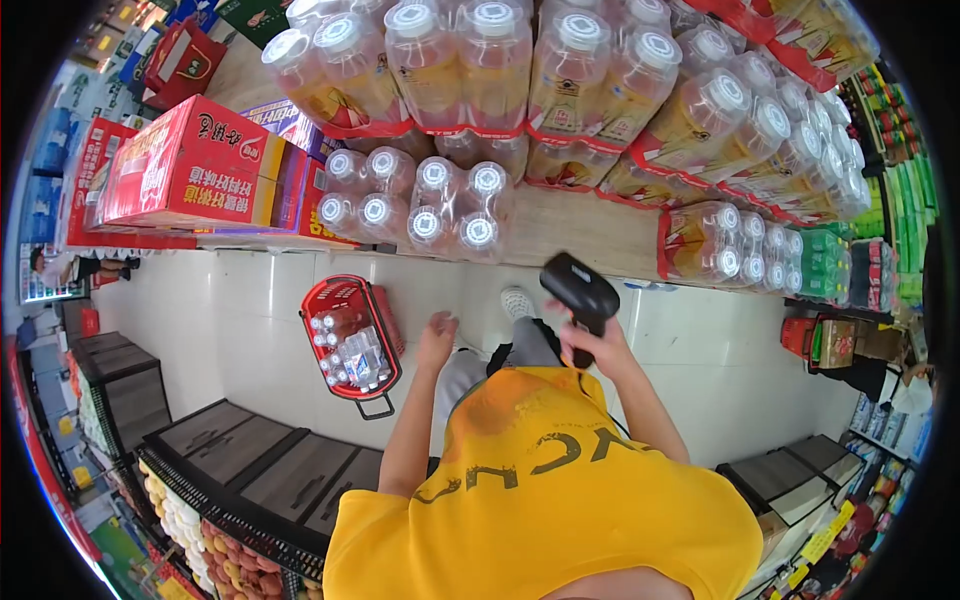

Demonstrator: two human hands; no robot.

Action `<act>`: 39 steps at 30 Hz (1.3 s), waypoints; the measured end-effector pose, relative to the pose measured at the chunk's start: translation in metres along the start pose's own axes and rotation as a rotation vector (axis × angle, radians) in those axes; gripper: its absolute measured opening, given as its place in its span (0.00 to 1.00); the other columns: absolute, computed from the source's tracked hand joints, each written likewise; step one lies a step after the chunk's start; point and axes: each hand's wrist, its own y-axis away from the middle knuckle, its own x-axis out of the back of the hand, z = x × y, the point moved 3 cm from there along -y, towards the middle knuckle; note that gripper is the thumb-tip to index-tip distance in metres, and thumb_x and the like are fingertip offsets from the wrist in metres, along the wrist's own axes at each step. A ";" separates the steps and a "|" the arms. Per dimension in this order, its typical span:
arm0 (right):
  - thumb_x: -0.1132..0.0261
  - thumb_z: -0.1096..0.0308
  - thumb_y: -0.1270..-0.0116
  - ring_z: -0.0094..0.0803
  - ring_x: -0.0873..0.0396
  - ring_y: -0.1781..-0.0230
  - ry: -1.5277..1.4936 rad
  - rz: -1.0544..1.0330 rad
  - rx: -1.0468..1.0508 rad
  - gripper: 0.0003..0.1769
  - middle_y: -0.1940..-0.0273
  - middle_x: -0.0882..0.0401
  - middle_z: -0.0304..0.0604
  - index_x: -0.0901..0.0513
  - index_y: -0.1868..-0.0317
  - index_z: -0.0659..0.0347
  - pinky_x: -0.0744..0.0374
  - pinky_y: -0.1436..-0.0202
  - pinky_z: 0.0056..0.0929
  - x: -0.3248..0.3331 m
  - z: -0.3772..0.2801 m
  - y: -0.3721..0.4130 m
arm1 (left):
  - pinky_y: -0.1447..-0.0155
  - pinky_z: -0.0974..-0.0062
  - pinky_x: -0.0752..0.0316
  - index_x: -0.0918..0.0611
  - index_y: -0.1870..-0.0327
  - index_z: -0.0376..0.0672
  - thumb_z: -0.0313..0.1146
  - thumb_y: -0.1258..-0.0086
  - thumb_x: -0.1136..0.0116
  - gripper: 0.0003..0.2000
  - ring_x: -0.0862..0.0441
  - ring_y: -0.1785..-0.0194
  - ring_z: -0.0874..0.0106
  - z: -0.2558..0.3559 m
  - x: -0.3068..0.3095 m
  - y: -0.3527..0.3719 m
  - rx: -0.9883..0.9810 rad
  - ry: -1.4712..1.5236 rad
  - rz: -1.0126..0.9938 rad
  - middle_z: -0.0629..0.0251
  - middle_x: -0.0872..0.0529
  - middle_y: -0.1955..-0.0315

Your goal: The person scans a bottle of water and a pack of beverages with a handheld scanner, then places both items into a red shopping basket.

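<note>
My right hand [600, 347] is wrapped around the handle of a black handheld barcode scanner [580, 290], its wide head pointing up and left toward the shelf. A thin dark cord hangs below that hand. My left hand [437, 340] hangs beside my leg with nothing in it, its fingers loosely bent and apart. Just left of it, apart from the hand, a red shopping basket [394, 322] stands on the floor. Inside lie several clear bottles [362, 358] with white caps. Shrink-wrapped packs of bottles [460, 205] with white caps stand on the low wooden display ahead.
Taller stacks of wrapped bottle packs [600, 75] line the display. Red cartons [185, 165] are stacked at its left end. Dark bins [255, 455] stand behind me on the left, beside produce [220, 550]. Another person [905, 385] is at the far right near a red basket [797, 335].
</note>
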 end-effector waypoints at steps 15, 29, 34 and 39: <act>0.40 0.70 0.36 0.22 0.34 0.79 -0.782 -0.484 -0.089 0.13 0.39 0.28 0.57 0.29 0.51 0.59 0.30 0.78 0.21 -0.021 -0.003 -0.135 | 0.59 0.75 0.22 0.21 0.46 0.36 0.38 0.30 0.42 0.17 0.17 0.61 0.75 -0.014 -0.021 0.069 0.190 0.325 0.057 0.62 0.14 0.63; 0.39 0.69 0.37 0.22 0.34 0.84 -0.662 -0.271 -0.115 0.10 0.57 0.20 0.52 0.24 0.57 0.62 0.31 0.81 0.22 -0.026 -0.023 -0.096 | 0.37 0.55 0.27 0.37 0.31 0.33 0.64 0.29 0.55 0.40 0.24 0.38 0.51 0.179 0.010 0.043 0.391 0.981 -0.504 0.42 0.25 0.42; 0.35 0.71 0.38 0.23 0.29 0.86 -0.136 -0.213 -0.201 0.11 0.63 0.19 0.46 0.23 0.56 0.64 0.30 0.84 0.24 -0.026 -0.064 -0.036 | 0.35 0.58 0.28 0.32 0.33 0.41 0.62 0.31 0.52 0.36 0.24 0.39 0.59 0.199 -0.062 0.047 0.141 1.025 -0.761 0.56 0.24 0.40; 0.26 0.71 0.44 0.26 0.20 0.72 0.464 -0.278 0.018 0.18 0.64 0.18 0.37 0.19 0.54 0.62 0.22 0.70 0.28 -0.036 -0.088 0.038 | 0.40 0.64 0.24 0.21 0.42 0.40 0.65 0.41 0.40 0.37 0.17 0.49 0.66 0.196 -0.100 0.053 0.154 1.285 -0.801 0.62 0.16 0.50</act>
